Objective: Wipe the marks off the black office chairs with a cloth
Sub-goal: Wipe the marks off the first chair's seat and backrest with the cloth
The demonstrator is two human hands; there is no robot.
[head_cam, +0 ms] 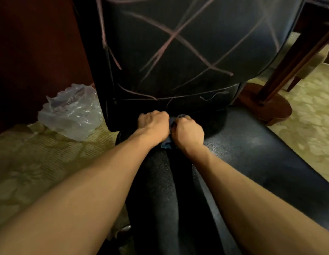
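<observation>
1. Both hands sit at the crease where the chair seat (252,153) meets the backrest (178,52): the left hand (153,124) and the right hand (188,134) are each curled tight around a blue cloth (168,143) bunched between them.
2. The backrest carries many pale crossing marks (178,37); none looks wiped yet.
3. Judged from this, the step is readying the cloth, so fold it into a flat pad rather than a wad.
4. Then press firmly and rub along each line, starting low by the seam, turning to a clean face as it soils.
5. A plastic bag (71,113) lies on the carpet to the left.
</observation>
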